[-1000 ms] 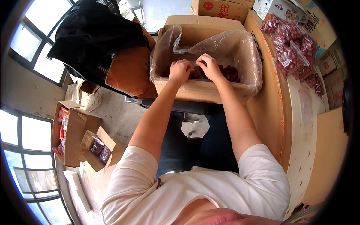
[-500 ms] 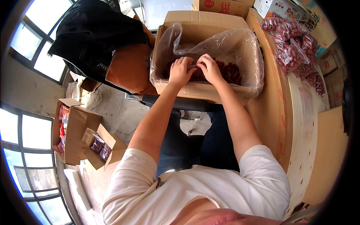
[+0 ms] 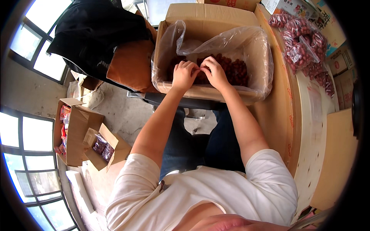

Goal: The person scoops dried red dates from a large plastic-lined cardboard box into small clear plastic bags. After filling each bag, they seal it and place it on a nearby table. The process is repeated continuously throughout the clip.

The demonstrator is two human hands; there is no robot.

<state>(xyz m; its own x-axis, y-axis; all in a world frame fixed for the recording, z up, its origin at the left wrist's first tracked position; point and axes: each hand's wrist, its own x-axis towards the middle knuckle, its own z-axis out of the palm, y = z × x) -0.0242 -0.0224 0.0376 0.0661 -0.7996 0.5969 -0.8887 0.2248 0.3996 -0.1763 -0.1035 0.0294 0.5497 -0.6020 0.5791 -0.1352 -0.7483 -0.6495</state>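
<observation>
Both of my hands are over the near side of an open cardboard box (image 3: 210,16) lined with clear plastic film (image 3: 246,40). Dark red dried fruits, looking like jujubes (image 3: 236,71), lie loose inside. My left hand (image 3: 185,75) is closed, its fingertips pinched together. Just beside it, my right hand (image 3: 214,72) is closed too, and the fingertips of both hands meet. Whatever they pinch is too small and hidden behind the fingers to make out.
On the right, clear bags of red fruit (image 3: 302,48) are piled on a wooden surface (image 3: 283,115). A black cloth (image 3: 96,34) and brown cushion (image 3: 131,67) lie left of the box. Lower left, a carton of packets (image 3: 79,131) stands beside a smaller opened carton (image 3: 119,148).
My fingertips have come together; a thin clear strip seen between them before no longer shows. The view has shifted slightly, and more fruit shows beyond my hands.
</observation>
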